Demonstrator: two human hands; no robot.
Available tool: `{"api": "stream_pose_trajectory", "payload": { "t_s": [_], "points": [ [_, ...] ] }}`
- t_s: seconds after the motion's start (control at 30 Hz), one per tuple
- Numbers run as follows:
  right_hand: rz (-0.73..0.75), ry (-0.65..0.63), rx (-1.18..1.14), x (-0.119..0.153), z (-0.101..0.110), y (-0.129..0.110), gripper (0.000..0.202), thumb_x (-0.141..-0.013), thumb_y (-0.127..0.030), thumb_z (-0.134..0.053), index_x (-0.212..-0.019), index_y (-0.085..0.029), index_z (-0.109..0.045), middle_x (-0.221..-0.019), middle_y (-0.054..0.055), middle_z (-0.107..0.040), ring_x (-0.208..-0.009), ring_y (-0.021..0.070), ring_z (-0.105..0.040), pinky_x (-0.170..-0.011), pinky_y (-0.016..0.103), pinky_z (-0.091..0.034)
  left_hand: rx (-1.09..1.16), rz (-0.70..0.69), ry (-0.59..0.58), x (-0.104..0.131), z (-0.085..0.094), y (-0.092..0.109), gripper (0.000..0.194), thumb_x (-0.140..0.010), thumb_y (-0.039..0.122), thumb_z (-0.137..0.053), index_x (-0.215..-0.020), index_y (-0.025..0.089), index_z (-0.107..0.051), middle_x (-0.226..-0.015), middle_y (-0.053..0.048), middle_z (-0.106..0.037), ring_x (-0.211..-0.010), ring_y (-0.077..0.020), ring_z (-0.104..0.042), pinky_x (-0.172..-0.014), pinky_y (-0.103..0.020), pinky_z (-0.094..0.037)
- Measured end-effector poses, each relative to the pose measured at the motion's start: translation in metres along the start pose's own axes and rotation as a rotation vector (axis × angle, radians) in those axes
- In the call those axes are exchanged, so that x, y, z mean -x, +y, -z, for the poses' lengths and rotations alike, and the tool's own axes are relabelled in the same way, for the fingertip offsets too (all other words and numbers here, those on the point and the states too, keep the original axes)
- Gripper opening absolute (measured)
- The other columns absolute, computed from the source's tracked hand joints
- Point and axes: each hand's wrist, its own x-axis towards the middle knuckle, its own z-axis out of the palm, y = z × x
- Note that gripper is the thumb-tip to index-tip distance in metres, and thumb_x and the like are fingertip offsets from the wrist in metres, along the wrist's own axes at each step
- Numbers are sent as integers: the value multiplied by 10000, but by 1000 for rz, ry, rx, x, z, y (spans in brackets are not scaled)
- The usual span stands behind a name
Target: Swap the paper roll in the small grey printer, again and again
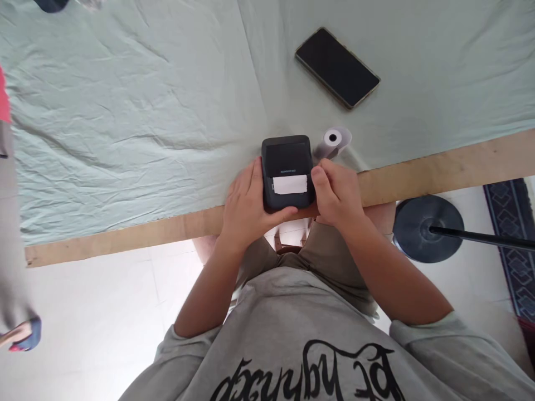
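Observation:
A small black printer-like device [287, 156] lies at the near edge of the cloth-covered table, a white paper strip [290, 184] across its lower front. My left hand [247, 209] lies along the device's left side, fingers stretched forward and thumb out below its near edge. On the other side my right hand [336, 189] touches the device's right edge with curled fingers and the thumb against them; anything between them is too small to tell. Just beyond my right hand stands a white paper roll [339, 137] with a dark core, its loose end curling out.
Farther back on the right of the cloth [175, 111] lies a black phone [337, 68]. The table's wooden edge [418, 167] runs in front of me. A round black stand base [430, 228] with a pole is on the floor at right. Part of a person shows at far left.

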Motion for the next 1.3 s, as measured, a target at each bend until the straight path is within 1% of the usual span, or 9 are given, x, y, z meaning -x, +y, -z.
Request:
{"api": "stream_pose_trajectory", "payload": {
  "t_s": [0.1,0.27,0.57,0.67,0.8,0.9,1.07,1.17,1.3],
  "points": [
    [-28,-21,2,-4,1,0,585,-1017,-670,-328,-629,-241,-244,-522,-28,-292,-508,129,-290,-543,350,-194,-39,-21,-2,3,-2,-2,1244,-729,817,-743,-1629,123,-238,-1616,-266,-425,-1481,-447,-444,-1195,-562,-397],
    [-42,-20,15,-5,-1,-1,661,-962,-804,-249,-619,-239,-253,-510,-26,-300,-500,122,-279,-534,355,-174,-50,-47,8,6,-2,-6,1210,-742,779,-760,-1637,152,-241,-1598,-254,-459,-1454,-444,-482,-1182,-569,-420],
    [-69,-41,48,-6,-2,0,668,-962,-809,-212,-621,-236,-250,-508,-19,-326,-493,121,-300,-533,353,-171,2,-99,126,2,-2,-13,1111,-737,816,-734,-1575,161,-413,-1511,-238,-558,-1365,-414,-577,-1118,-533,-506],
    [-48,-34,65,-6,-3,2,658,-972,-793,-231,-624,-235,-269,-500,-21,-342,-483,118,-298,-527,347,-164,8,-90,123,2,-3,-13,1081,-730,797,-761,-1560,183,-442,-1507,-223,-566,-1352,-418,-584,-1113,-544,-505],
    [-24,-39,57,-6,-3,3,618,-988,-739,-291,-623,-241,-272,-495,-23,-352,-473,121,-301,-512,340,-162,2,-78,107,3,-2,-10,1051,-767,781,-741,-1552,149,-441,-1516,-239,-551,-1371,-414,-569,-1119,-536,-497],
    [-16,-47,63,-6,-2,4,530,-971,-619,-451,-624,-241,-314,-492,-34,-382,-465,115,-322,-498,327,-179,22,-69,89,4,1,-7,993,-840,790,-642,-1547,124,-433,-1531,-238,-540,-1389,-401,-554,-1136,-533,-476],
    [-36,18,-31,-1,-1,1,419,-897,-415,-631,-649,-243,-340,-516,-66,-351,-484,98,-305,-502,298,-223,106,-17,115,5,4,-1,682,-1033,603,-395,-1509,121,-473,-1519,-202,-565,-1399,-349,-550,-1155,-511,-456],
    [-41,51,-70,-1,3,-5,346,-870,-332,-661,-695,-250,-375,-533,-73,-386,-479,97,-320,-500,295,-255,96,-11,116,4,4,1,625,-1033,547,-420,-1467,107,-516,-1481,-203,-596,-1367,-349,-572,-1149,-511,-457],
    [49,-32,92,-12,15,-22,222,-827,-210,-682,-777,-251,-470,-574,-60,-509,-495,109,-410,-559,318,-318,112,-25,113,4,4,2,592,-1024,500,-459,-1442,89,-539,-1458,-201,-614,-1355,-348,-581,-1142,-499,-462]
  ]
}}
